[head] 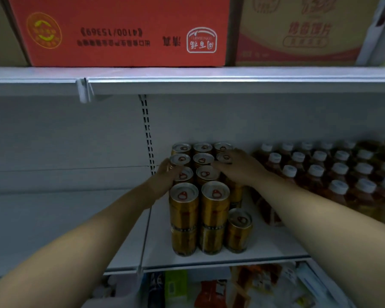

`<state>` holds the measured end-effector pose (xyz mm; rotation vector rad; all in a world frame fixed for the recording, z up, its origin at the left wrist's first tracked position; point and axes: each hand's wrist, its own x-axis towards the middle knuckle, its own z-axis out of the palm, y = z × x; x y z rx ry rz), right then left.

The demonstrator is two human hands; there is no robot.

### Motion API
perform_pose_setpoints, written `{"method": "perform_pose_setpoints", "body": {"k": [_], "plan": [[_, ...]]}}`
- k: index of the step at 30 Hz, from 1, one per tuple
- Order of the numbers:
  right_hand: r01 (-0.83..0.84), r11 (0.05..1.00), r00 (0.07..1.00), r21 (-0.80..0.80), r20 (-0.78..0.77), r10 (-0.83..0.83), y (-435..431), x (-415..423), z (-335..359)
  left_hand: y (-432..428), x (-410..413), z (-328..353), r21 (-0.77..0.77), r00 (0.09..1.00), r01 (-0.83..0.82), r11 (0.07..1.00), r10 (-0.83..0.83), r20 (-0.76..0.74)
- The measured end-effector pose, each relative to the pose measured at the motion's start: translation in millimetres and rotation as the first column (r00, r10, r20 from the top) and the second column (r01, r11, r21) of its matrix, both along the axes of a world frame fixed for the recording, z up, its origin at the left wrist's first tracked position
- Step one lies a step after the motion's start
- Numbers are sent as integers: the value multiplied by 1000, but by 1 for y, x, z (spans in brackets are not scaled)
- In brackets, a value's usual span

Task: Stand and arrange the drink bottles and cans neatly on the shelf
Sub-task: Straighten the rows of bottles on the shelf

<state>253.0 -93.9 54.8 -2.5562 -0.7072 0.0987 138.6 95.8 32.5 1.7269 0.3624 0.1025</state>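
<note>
Several gold cans [215, 207] with red pull tabs stand two high in rows on the white shelf [265, 245]. A single low can [239, 230] stands at the front right of the block. My left hand [166, 176] presses flat against the left side of the stacked cans, fingers around a rear can. My right hand [238, 167] lies over the tops of the right column, fingers spread. To the right stand several amber drink bottles [338, 174] with white caps, packed in rows.
Above, a second shelf [209, 81] carries a red carton [125, 30] and a tan carton [298, 30]. A perforated upright [148, 134] divides the bays. The left bay's shelf is bare. Packaged goods [231, 287] lie on the level below.
</note>
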Motion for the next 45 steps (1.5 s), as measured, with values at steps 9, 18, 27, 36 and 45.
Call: {"method": "perform_pose_setpoints", "body": {"k": [9,18,27,36,45], "plan": [[33,997,996,-68,85,-27,-116,36,30,-65,25,56,630,989,126,766,-143,-24],[15,984,997,-176,82,-1,-232,107,17,-229,85,39,586,965,124,801,-234,116],[56,949,997,-310,75,-34,-254,125,-2,-259,111,-22,5,980,149,989,-148,131],[42,947,999,-319,32,-33,-260,150,1,-254,118,-35,4,975,148,989,-147,167],[-80,983,997,-164,-23,78,-279,156,11,-259,108,-27,-22,981,17,1000,-13,195]]}}
